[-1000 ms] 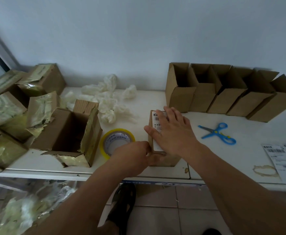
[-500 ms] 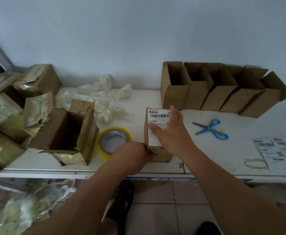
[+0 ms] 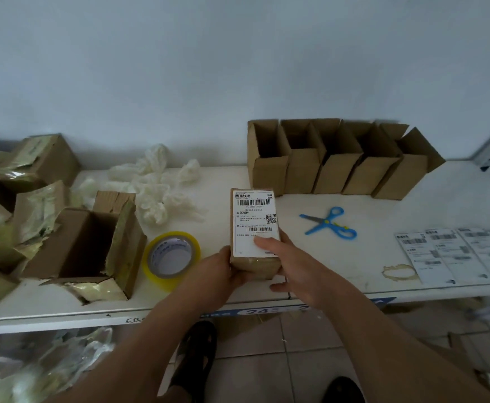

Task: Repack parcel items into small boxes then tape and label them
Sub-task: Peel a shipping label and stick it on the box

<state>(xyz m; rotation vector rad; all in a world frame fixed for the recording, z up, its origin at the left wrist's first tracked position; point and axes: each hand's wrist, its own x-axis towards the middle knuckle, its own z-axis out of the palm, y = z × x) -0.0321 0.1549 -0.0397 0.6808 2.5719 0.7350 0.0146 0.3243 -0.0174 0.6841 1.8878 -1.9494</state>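
Observation:
A small sealed cardboard box lies on the white table near its front edge, with a white shipping label stuck on its top face. My left hand grips the box's near left corner. My right hand holds its near right side, thumb pressing on the label's lower edge. A yellow-rimmed roll of clear tape lies flat just left of the box.
A row of several open small boxes stands at the back right. Blue scissors and sheets of labels lie to the right. An opened parcel box, crumpled white packing and taped parcels fill the left.
My right hand slid from the top of the label down toward me to its lower edge, uncovering the label. The left hand stayed on the box's near left corner.

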